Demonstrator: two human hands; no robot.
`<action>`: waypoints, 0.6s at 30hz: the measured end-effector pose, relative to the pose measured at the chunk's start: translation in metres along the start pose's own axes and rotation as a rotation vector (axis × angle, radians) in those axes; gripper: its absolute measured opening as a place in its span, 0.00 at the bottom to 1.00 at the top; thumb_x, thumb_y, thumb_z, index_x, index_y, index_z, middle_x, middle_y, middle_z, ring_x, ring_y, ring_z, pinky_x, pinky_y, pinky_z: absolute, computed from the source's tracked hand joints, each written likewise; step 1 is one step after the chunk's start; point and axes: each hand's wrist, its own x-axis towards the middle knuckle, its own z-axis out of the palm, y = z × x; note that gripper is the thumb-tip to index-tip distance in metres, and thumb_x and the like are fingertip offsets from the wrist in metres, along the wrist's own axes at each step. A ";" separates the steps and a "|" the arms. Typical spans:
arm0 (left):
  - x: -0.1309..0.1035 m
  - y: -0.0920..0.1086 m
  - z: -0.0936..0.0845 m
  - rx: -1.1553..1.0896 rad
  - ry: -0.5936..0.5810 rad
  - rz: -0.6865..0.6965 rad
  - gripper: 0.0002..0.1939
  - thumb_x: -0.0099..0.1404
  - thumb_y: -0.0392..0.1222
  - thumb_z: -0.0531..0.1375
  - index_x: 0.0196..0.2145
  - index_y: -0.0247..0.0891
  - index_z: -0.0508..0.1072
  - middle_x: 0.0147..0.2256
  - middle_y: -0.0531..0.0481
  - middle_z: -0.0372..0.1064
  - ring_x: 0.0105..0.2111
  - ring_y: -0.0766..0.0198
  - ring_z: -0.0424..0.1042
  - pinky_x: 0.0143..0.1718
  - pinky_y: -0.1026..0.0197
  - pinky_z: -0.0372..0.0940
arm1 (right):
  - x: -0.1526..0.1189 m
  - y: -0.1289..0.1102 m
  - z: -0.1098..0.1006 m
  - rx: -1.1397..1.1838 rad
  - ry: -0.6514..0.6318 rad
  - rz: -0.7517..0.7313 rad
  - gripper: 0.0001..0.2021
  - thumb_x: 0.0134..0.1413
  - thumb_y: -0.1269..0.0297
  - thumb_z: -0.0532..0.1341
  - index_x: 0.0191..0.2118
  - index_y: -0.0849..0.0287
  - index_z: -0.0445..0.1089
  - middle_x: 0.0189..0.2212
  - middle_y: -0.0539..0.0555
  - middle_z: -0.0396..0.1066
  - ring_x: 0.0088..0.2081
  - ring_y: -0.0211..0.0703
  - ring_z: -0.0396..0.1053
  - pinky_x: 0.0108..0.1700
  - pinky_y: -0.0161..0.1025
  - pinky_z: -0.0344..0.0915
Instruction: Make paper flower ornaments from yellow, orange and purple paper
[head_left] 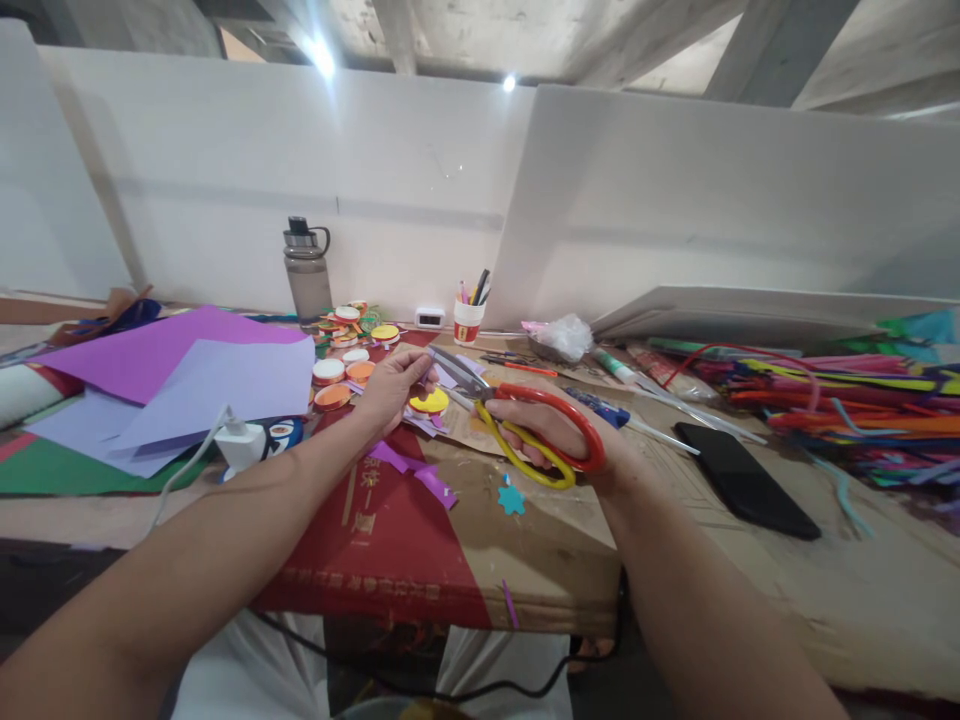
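My right hand [544, 430] grips a pair of scissors [551, 408] with one red and one yellow handle loop. Their metal blades point left, and the tips reach the fingertips of my left hand [397, 385]. Those fingers are pinched on a small piece of purple paper, mostly hidden by them. Just below lies a yellow disc [429, 402] with pale purple paper scraps [454, 370] around it. Brighter purple offcuts [420, 475] rest on the red part of the cardboard. A turquoise star-shaped cutout [511, 497] lies nearer to me, below the scissors.
Purple sheets [217, 385] and a white charger [241, 443] lie left. Behind are a bottle [307, 275], small round drums [330, 372] and a paper cup with pens [469, 320]. To the right are a black phone [742, 480] and colourful pipe cleaners [862, 405].
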 end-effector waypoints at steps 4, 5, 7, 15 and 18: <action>0.000 0.001 0.000 0.009 0.004 -0.008 0.21 0.49 0.53 0.70 0.29 0.33 0.71 0.23 0.54 0.69 0.18 0.74 0.64 0.19 0.70 0.56 | 0.001 0.002 0.001 0.016 0.014 -0.007 0.21 0.56 0.46 0.58 0.23 0.57 0.62 0.15 0.47 0.61 0.14 0.31 0.55 0.15 0.31 0.50; 0.000 0.001 0.000 0.010 0.003 -0.011 0.21 0.49 0.53 0.70 0.30 0.33 0.71 0.23 0.54 0.69 0.18 0.74 0.64 0.19 0.70 0.56 | 0.001 0.002 0.002 0.007 0.026 -0.010 0.20 0.56 0.46 0.58 0.23 0.57 0.62 0.15 0.46 0.61 0.14 0.31 0.55 0.15 0.31 0.50; 0.000 0.001 0.000 0.013 -0.001 -0.013 0.21 0.49 0.53 0.70 0.30 0.33 0.71 0.23 0.54 0.69 0.18 0.74 0.65 0.19 0.70 0.56 | 0.001 0.002 0.002 -0.019 0.040 -0.020 0.20 0.56 0.47 0.58 0.22 0.57 0.62 0.15 0.46 0.60 0.14 0.30 0.54 0.15 0.31 0.50; 0.001 0.001 -0.002 0.022 0.027 -0.039 0.20 0.50 0.52 0.70 0.32 0.34 0.72 0.23 0.54 0.69 0.19 0.74 0.65 0.19 0.70 0.55 | 0.016 0.004 -0.005 -0.227 0.328 0.030 0.16 0.57 0.51 0.56 0.26 0.58 0.65 0.14 0.46 0.61 0.14 0.34 0.58 0.17 0.32 0.55; 0.001 0.002 -0.001 0.013 0.035 -0.053 0.20 0.49 0.52 0.70 0.31 0.34 0.72 0.23 0.54 0.69 0.19 0.74 0.66 0.18 0.71 0.55 | 0.027 0.016 -0.015 -0.498 0.480 0.184 0.14 0.59 0.56 0.56 0.34 0.60 0.72 0.21 0.54 0.71 0.21 0.41 0.69 0.25 0.35 0.62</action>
